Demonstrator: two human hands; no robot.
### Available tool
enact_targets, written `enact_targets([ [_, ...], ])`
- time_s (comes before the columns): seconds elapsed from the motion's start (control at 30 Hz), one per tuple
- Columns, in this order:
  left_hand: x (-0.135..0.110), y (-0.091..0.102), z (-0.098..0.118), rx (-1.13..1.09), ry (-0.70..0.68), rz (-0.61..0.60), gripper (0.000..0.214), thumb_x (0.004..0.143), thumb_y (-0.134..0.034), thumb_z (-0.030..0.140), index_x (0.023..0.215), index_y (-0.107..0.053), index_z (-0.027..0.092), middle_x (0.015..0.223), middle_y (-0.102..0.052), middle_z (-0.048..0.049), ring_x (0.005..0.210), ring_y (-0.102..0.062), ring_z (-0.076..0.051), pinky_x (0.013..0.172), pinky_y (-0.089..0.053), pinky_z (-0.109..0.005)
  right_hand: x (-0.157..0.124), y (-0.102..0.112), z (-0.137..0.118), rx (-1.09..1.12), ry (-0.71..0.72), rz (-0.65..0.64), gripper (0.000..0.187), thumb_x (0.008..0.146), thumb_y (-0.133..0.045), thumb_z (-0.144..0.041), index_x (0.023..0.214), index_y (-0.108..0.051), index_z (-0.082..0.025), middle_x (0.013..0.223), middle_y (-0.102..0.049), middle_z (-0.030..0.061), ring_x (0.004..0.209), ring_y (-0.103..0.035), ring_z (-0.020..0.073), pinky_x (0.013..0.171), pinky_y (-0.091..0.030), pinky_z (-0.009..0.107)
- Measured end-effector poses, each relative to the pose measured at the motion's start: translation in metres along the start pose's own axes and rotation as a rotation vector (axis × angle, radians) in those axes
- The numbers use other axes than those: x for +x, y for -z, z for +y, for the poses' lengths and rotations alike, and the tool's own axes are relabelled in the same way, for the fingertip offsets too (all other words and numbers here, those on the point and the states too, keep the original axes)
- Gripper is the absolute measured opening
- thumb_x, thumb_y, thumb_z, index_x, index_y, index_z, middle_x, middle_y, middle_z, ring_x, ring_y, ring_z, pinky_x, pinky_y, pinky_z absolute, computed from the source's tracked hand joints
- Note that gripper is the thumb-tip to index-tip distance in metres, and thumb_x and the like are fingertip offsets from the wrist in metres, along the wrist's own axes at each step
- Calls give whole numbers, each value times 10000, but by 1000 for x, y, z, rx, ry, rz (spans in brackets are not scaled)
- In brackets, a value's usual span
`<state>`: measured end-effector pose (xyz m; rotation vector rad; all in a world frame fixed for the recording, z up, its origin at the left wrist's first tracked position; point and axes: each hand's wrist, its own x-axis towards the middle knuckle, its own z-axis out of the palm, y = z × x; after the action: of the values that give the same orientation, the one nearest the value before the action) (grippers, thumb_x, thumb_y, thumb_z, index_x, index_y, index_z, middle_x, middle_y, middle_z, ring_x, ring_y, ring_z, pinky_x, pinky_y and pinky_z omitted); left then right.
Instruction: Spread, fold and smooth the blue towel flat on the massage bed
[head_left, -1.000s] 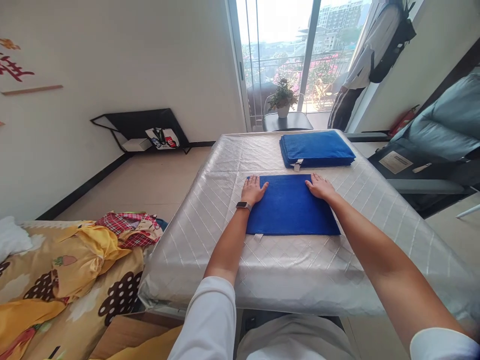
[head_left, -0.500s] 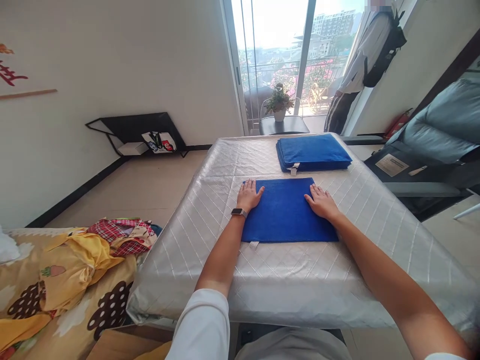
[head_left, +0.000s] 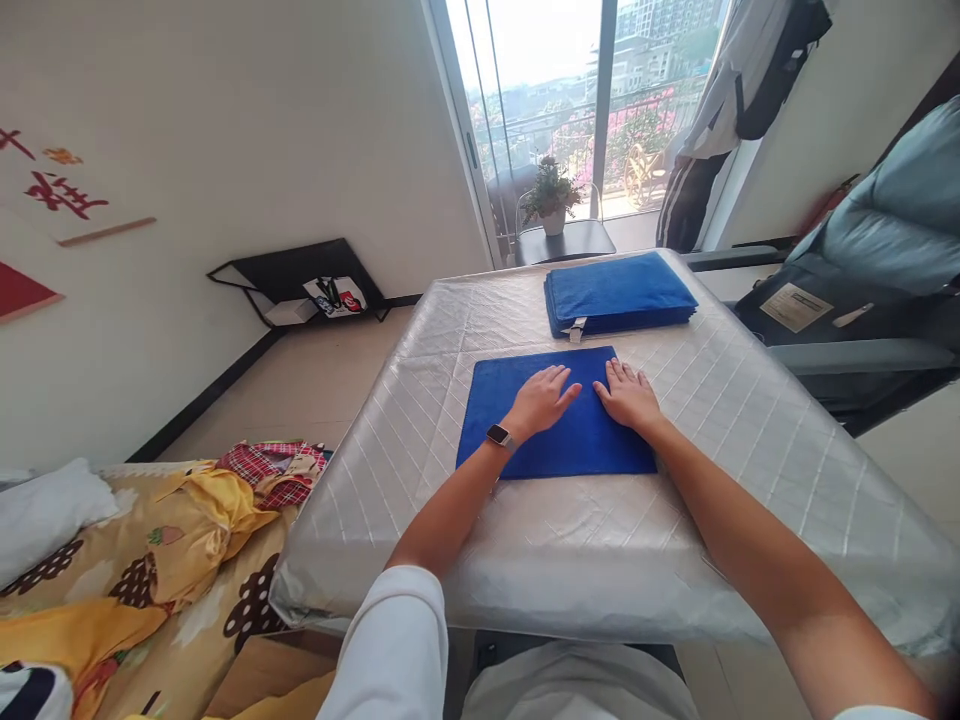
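Note:
A blue cloth [head_left: 487,425] lies flat on the table with a silvery quilted cover [head_left: 405,420]. My left hand [head_left: 541,400], with a watch on its wrist, is over the middle of the cloth, fingers stretched out and palm down. At the cloth's right edge rests my right hand [head_left: 628,392], its fingers spread and flat. Neither hand grips anything. Behind the cloth is a neat stack of folded blue cloths [head_left: 619,290] with a white tag at its front left corner.
Left of the table is a bed [head_left: 187,640] with yellow and checked clothes [head_left: 202,520]. A grey padded chair [head_left: 885,230] stands at the right. Beyond the table a potted plant [head_left: 553,195] sits on a chair, and a person [head_left: 709,130] stands by the glass door.
My left hand has moved right, from the cloth's left edge to its middle. My right hand stays at the right edge. The camera view has tilted and shifted slightly.

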<state>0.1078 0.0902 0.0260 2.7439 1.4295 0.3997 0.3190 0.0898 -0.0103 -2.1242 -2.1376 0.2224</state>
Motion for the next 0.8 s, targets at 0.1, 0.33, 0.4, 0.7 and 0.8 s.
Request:
enact_targets([
  [0.1, 23, -21, 42, -6, -88, -25, 686, 1086, -146, 548, 1578, -414, 152, 1637, -402, -88, 1546, -304, -204, 1288, -194, -374, -3, -1, 1, -15, 16, 15, 701, 1053, -204, -478, 1666, -224, -140, 1719, -174, 101, 1581, -175, 261, 1279, -129, 482],
  [0.33, 42, -43, 34, -10, 52, -111, 679, 1082, -122, 529, 1621, -335, 175, 1665, -342, -93, 1565, -256, -214, 1288, -197, -419, -5, 3, -2, -13, 13, 9, 694, 1052, -197, -445, 1663, -228, -115, 1716, -180, 108, 1578, -184, 260, 1279, -128, 474],
  [0.4, 29, -38, 7, 12, 105, -129, 668, 1080, -133, 540, 1632, -313, 209, 1679, -315, -80, 1573, -228, -213, 1290, -186, -430, -4, 3, -2, 7, 6, 6, 725, 1054, -187, -519, 1666, -222, -131, 1716, -178, 111, 1580, -177, 261, 1281, -113, 477],
  [0.7, -61, -2, -91, 84, 417, -179, 780, 1062, -64, 587, 1639, -244, 94, 1708, -196, -117, 1590, -156, -238, 1297, -119, -424, 0, 0, 0, 11, 2, 2, 763, 1045, -196, -535, 1658, -220, -81, 1718, -160, 105, 1579, -174, 265, 1283, -115, 476],
  [0.8, -72, 2, -94, 65, 449, -162, 804, 1054, -42, 606, 1637, -250, 94, 1709, -189, -123, 1588, -162, -245, 1292, -148, -420, 2, -1, 2, 8, 5, 3, 755, 1043, -199, -535, 1659, -227, -100, 1718, -163, 106, 1580, -174, 261, 1282, -117, 480],
])
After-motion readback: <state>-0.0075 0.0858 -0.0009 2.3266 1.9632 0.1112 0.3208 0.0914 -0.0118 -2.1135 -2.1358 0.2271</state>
